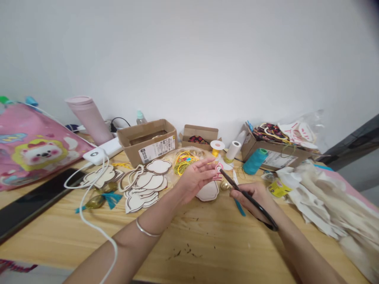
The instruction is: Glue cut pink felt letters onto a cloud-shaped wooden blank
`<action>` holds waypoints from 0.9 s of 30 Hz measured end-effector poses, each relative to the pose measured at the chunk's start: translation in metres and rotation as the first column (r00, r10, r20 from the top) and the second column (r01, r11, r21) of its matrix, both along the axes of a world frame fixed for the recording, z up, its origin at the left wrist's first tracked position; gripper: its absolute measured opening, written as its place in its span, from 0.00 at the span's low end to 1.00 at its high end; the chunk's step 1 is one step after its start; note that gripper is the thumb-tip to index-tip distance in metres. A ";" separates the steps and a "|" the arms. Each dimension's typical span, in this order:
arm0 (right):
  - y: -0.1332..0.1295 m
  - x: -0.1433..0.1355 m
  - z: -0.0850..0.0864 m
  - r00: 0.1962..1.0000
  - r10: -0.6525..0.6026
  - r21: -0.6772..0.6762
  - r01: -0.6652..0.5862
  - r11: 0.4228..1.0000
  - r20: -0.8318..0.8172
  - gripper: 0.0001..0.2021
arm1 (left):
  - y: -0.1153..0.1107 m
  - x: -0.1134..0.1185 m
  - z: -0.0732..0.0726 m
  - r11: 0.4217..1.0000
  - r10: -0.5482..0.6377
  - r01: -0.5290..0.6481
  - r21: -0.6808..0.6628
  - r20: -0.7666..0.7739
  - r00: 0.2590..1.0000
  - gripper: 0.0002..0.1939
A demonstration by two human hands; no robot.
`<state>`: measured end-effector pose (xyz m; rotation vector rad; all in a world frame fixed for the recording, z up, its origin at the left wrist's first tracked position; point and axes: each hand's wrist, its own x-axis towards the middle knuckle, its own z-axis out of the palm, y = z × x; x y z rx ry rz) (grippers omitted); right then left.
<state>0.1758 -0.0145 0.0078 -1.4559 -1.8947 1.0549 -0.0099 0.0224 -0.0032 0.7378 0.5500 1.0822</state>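
My left hand (194, 179) is raised over the middle of the table, its fingertips closed on a small pink-and-white cutout (218, 167). In my right hand (255, 195) is a pair of black-handled scissors (262, 210), with the fingers wrapped round the grips. The blades point up and left, and their tips meet the cutout's edge; whether they are apart there is too small to tell. Under the cutout lies a pale scalloped panel (208, 192). A gold bead (224, 185) rests just right of that panel, close to the scissors.
Several white scalloped pieces (149, 181) are piled at left, near a white cable (85, 199). Behind stand an open cardboard box (130, 148), a yellow thread spool (218, 146) and a teal thread cone (255, 161). Cream fabric (334, 209) covers the right side. A pink tumbler (90, 120) stands back left.
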 end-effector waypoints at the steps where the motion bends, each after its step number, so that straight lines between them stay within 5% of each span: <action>1: 0.001 0.000 -0.003 1.000 0.002 0.018 -0.003 1.000 0.021 0.26 | 0.000 0.001 0.000 0.999 0.033 -0.033 -0.004 -0.020 0.999 0.17; 6: 0.006 0.014 -0.013 0.987 0.082 0.015 -0.085 0.996 0.141 0.22 | 0.000 0.002 0.000 0.990 0.136 -0.138 -0.015 -0.091 0.987 0.16; 10: 0.007 0.025 -0.003 0.985 0.086 0.022 -0.090 0.996 0.148 0.20 | 0.001 -0.001 0.003 0.980 0.191 -0.195 -0.032 -0.107 0.976 0.16; 16: 0.002 0.000 0.018 0.924 -0.210 0.139 0.265 0.954 -0.321 0.19 | -0.002 0.003 0.000 0.999 0.035 -0.033 0.011 -0.214 0.976 0.22; 22: 0.007 -0.016 0.008 0.844 -0.169 0.021 0.209 0.978 -0.509 0.18 | -0.010 0.011 0.000 0.997 -0.033 0.056 0.059 -0.330 0.944 0.22; 27: 0.012 -0.026 0.015 0.801 -0.249 -0.092 0.238 0.967 -0.544 0.22 | -0.008 0.006 0.001 0.999 -0.049 0.047 -0.018 -0.065 0.997 0.16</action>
